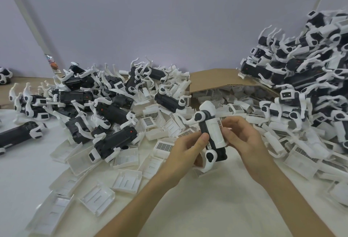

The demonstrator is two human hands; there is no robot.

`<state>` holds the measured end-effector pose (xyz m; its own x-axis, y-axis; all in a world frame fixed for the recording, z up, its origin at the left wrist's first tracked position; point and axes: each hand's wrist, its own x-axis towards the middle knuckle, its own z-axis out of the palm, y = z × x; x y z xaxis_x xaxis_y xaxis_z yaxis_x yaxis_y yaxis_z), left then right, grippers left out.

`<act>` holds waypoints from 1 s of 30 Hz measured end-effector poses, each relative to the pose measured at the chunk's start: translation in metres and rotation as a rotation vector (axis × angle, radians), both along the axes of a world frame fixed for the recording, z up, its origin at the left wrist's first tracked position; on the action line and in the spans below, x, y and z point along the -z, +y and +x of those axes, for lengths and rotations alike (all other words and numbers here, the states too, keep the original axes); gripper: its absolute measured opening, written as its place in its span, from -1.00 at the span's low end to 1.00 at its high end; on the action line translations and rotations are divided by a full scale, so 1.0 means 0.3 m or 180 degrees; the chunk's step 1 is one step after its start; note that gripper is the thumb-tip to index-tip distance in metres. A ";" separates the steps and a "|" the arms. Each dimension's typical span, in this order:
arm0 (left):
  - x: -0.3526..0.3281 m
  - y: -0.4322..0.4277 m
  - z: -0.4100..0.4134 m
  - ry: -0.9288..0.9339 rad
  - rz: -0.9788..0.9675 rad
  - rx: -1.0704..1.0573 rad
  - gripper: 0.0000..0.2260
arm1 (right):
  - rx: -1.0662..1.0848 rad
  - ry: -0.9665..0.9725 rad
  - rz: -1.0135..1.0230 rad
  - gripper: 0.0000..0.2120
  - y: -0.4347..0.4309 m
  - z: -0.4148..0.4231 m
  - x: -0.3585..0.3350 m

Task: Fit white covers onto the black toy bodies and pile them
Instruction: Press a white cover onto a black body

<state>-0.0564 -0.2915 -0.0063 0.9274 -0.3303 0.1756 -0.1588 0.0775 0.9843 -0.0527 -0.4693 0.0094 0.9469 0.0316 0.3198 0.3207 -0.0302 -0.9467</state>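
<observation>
Held up over the table (188,208) at centre, head end pointing away: body (203,127) w/ cover (216,133) laid along its back. Seated or nearly so; can't tell if clicked in. Gripped round the black side by left hand (188,148), thumb on top, prob. to steady it. Pinched at the cover's right edge by right hand (239,135), prob. to press it home. Raised clear of the clutter, likely to avoid snagging the legs. Below and around: loose covers (126,180), scattered, many open side up. To the left, heap of bare bodies (109,108). To the right, tall pile (301,86) of seemingly finished toys, so likely the drop spot. Behind, tipped box (226,80) spilling more covers. Nothing blocking the way to the pile - loose-looking slope though, liable to slide.
</observation>
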 end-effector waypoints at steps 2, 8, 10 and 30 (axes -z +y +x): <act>0.003 -0.002 0.001 0.0173 -0.0139 0.0065 -0.69 | -0.0112 0.0171 0.0013 -0.54 0.003 0.003 0.002; -0.007 -0.003 -0.004 0.0484 -0.0457 0.0347 -0.56 | -0.0487 0.0314 -0.0164 -0.58 0.020 -0.009 0.000; -0.015 -0.004 -0.013 0.0308 -0.0387 0.0372 -0.66 | -0.0504 0.0243 -0.0249 -0.62 0.028 -0.015 -0.001; -0.043 -0.006 -0.040 0.0592 -0.0456 0.0498 -0.63 | 0.0070 -0.0298 -0.0298 -0.75 0.044 -0.025 0.002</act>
<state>-0.0685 -0.2932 0.0068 0.8878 -0.4560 0.0623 0.0485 0.2271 0.9727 -0.0601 -0.4560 0.0087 0.9139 0.0452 0.4033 0.4057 -0.1251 -0.9054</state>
